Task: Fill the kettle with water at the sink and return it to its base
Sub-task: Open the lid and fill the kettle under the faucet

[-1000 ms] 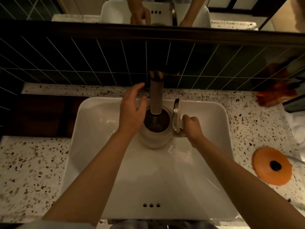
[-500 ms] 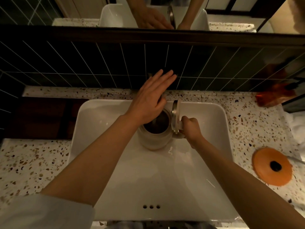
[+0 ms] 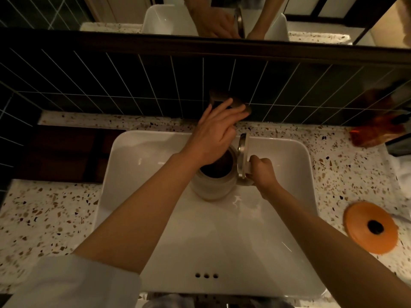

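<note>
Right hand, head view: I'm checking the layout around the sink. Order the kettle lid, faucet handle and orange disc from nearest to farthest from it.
From the right hand:
1. Kettle lid, upright, touching its left side.
2. Faucet handle, behind, on the tiled wall, under the left hand.
3. Orange disc, on the counter, far right.

Over a white sink (image 3: 138, 196), our right hand (image 3: 262, 172) grips the handle of a pale kettle (image 3: 213, 185) with its lid (image 3: 242, 156) flipped upright, while our left hand (image 3: 213, 134) reaches to the dark tap (image 3: 219, 96) at the tiled wall. An orange disc (image 3: 370, 227) lies on the speckled tabletop (image 3: 44, 218).
</note>
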`<state>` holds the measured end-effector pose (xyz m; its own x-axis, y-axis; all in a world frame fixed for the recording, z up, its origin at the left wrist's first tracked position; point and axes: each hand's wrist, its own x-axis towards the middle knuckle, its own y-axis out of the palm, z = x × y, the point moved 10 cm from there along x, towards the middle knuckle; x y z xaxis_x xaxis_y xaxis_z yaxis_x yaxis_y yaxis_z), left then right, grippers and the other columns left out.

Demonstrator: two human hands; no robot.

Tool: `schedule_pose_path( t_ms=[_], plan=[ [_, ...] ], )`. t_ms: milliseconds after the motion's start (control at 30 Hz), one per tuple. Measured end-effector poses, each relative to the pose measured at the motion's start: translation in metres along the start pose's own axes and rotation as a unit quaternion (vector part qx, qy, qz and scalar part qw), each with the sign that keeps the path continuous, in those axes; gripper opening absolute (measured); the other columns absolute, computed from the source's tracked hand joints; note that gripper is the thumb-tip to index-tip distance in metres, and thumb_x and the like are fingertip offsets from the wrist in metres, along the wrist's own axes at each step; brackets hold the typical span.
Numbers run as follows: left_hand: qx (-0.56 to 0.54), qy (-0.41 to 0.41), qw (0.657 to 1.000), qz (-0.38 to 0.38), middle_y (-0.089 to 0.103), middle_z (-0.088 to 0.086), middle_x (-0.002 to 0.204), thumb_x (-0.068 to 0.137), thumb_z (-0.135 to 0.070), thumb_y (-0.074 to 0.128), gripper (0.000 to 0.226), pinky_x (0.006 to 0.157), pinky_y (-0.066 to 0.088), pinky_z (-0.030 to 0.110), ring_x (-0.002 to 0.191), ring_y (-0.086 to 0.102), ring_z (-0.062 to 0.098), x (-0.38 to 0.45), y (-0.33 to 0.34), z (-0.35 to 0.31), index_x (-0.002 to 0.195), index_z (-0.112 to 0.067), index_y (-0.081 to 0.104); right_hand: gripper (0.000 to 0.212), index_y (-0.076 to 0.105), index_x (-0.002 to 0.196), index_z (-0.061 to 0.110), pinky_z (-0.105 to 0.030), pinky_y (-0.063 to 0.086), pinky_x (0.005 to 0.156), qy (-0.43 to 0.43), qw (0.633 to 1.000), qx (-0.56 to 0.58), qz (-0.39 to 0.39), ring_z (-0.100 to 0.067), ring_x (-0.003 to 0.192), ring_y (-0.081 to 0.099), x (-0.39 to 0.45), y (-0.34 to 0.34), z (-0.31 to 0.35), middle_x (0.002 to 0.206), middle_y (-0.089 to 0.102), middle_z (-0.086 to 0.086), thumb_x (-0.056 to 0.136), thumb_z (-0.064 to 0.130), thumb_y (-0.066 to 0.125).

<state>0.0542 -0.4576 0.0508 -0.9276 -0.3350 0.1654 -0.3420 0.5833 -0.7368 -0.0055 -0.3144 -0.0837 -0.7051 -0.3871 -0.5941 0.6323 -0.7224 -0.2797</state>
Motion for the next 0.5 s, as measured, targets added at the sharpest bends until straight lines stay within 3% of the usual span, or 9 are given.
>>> schedule_pose_path(
  t_ms=[100,200,300,433,500],
  plan=[
    [-0.041,-0.019,0.998,-0.049,0.051,0.002,0.145,0.09,-0.015,0.042,0.046,0.119,0.007,0.037,0.145,0.026,0.017,-0.003,-0.015,0.003,0.134,-0.016,0.055,0.024,0.053,0.08,0.003,-0.032,0.048,0.06,-0.003,1.0,-0.015,-0.007,-0.028,0.072,0.054,0.002,-0.001,-0.002,0.072,0.054,-0.015,0.088,0.022,0.04],
    [-0.108,-0.13,0.973,-0.159,0.058,0.002,0.135,0.088,-0.007,0.052,0.035,0.116,0.022,0.032,0.139,0.036,0.018,-0.027,-0.036,0.044,0.121,-0.012,0.065,0.024,0.051,0.076,0.005,-0.039,0.046,0.068,0.0,1.0,-0.019,-0.013,-0.027,0.07,0.053,0.001,-0.002,-0.002,0.072,0.054,-0.014,0.087,0.024,0.041],
    [-0.195,-0.294,0.91,-0.218,0.059,0.002,0.131,0.092,-0.008,0.053,0.03,0.107,0.036,0.029,0.129,0.048,0.018,-0.072,-0.035,0.1,0.12,-0.014,0.064,0.025,0.047,0.068,0.008,-0.038,0.043,0.067,-0.004,1.0,-0.016,-0.017,-0.023,0.065,0.048,0.001,-0.003,-0.001,0.066,0.049,-0.01,0.088,0.021,0.042],
    [-0.35,-0.437,0.81,-0.178,0.065,0.005,0.118,0.096,-0.021,0.049,0.029,0.1,0.044,0.033,0.117,0.057,0.022,-0.127,0.016,0.136,0.119,-0.014,0.065,0.024,0.045,0.067,0.009,-0.039,0.043,0.068,-0.001,1.0,-0.016,-0.02,-0.023,0.064,0.048,0.0,-0.003,-0.001,0.065,0.047,-0.009,0.088,0.021,0.042],
    [-0.429,-0.484,0.742,-0.178,0.061,0.015,0.128,0.098,-0.032,0.047,0.039,0.106,0.042,0.039,0.121,0.056,0.023,-0.147,0.042,0.137,0.125,-0.008,0.06,0.024,0.045,0.068,0.008,-0.039,0.044,0.068,-0.002,1.0,-0.016,-0.018,-0.024,0.065,0.049,0.0,-0.003,0.0,0.065,0.048,-0.009,0.087,0.021,0.042]
  ],
)
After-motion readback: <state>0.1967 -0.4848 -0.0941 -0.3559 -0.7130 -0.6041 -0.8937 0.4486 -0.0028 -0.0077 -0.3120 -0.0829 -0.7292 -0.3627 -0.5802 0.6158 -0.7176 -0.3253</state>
